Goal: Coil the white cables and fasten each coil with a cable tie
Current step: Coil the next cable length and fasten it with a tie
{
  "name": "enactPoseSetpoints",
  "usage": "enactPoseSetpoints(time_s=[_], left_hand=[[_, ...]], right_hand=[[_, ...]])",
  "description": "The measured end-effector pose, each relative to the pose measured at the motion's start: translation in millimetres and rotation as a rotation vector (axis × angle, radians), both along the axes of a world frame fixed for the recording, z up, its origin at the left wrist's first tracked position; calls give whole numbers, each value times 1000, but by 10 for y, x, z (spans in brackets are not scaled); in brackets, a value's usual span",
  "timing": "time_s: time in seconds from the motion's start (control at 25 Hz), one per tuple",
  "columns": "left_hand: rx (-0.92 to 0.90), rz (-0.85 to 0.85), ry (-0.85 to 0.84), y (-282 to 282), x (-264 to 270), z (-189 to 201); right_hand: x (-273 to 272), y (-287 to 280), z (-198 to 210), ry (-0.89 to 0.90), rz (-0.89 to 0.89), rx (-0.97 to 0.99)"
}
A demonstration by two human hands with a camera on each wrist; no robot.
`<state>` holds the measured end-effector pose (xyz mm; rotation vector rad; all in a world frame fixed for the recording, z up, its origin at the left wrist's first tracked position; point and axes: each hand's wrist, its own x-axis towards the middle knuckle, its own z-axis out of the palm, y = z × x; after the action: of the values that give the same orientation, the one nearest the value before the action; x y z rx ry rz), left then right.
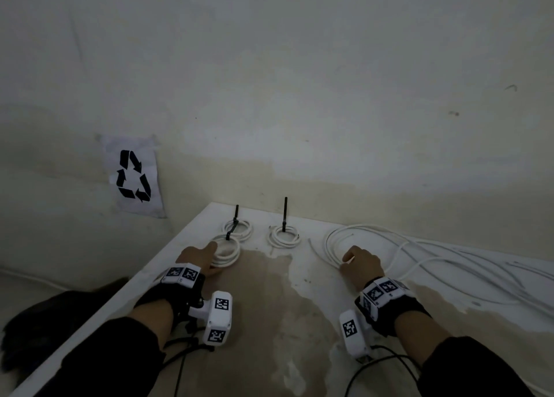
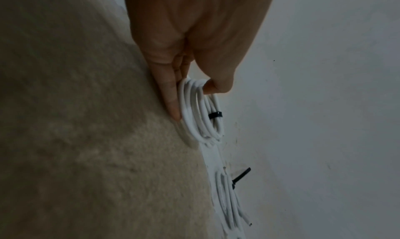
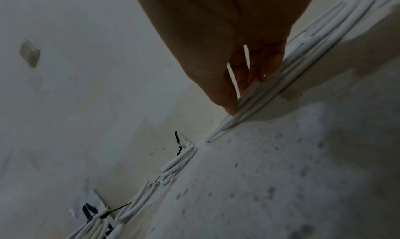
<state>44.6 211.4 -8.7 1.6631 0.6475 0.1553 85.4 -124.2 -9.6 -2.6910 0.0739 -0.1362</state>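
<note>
My left hand (image 1: 207, 258) (image 2: 192, 98) pinches a white cable coil (image 1: 227, 252) (image 2: 201, 116) between thumb and fingers, near the table's left rear. A black cable tie (image 2: 215, 115) binds this coil. Two more tied coils lie behind and beside it, one at the far left (image 1: 238, 227) and one in the middle (image 1: 284, 236) (image 3: 179, 160), each with a black tie sticking up. My right hand (image 1: 349, 260) (image 3: 242, 95) curls down on the loose white cable (image 1: 359, 234) (image 3: 266, 86), which makes a wide loop on the table.
Several loose white cables (image 1: 467, 264) trail over the table's right side. The white table (image 1: 269, 321) has a worn brown patch and stands against the wall. A paper recycling sign (image 1: 133, 180) hangs at left. A dark object (image 1: 45, 321) lies on the floor beyond the left edge.
</note>
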Motion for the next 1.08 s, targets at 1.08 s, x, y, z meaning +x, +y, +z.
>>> enactPoseSetpoints(time_s=[1.08], left_hand=[[556,-252,-247,-934,-457,694]], right_hand=[[-616,69,756,-22,136,386]])
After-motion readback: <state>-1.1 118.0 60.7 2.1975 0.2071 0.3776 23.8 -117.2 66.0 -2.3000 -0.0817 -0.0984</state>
